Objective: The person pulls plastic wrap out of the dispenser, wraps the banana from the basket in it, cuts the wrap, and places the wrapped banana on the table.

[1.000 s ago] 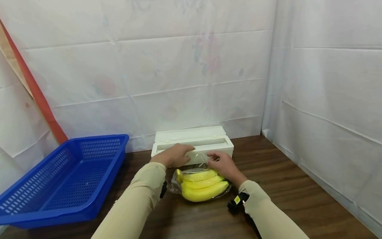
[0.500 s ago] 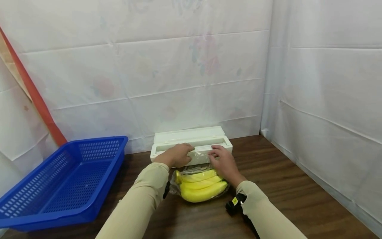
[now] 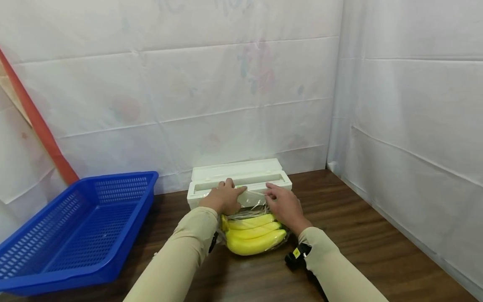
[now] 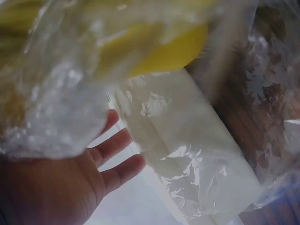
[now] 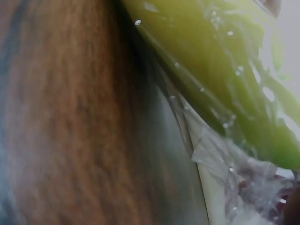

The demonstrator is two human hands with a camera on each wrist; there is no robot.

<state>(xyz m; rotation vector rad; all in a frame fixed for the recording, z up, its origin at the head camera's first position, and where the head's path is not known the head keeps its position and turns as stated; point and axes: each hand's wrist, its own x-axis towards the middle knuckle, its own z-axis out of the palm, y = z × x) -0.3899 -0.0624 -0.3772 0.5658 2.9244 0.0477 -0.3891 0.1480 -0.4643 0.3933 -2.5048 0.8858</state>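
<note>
A bunch of bananas (image 3: 253,237), covered in clear plastic wrap (image 3: 256,202), lies on the table in front of a long white wrap dispenser box (image 3: 271,181) whose lid is raised. From the box a strip of the wrap runs down to the fruit. My left hand (image 3: 224,199) rests at the box's front edge over the film; in the left wrist view several fingers (image 4: 123,172) are spread and fairly straight. My right hand (image 3: 284,206) pinches the film edge near the box's right part. In the right wrist view, wrapped fruit (image 5: 225,70) mostly hides this hand.
A blue perforated plastic basket (image 3: 86,268) stands at the left. White sheeting (image 3: 226,84) hangs close behind the box, and more covers the right side. The dark wooden table (image 3: 358,239) extends to the right of the hands.
My left hand has shifted slightly to the right along the box, its fingers more spread. The right hand has moved up closer to the box's edge. The bananas stay nearly in place.
</note>
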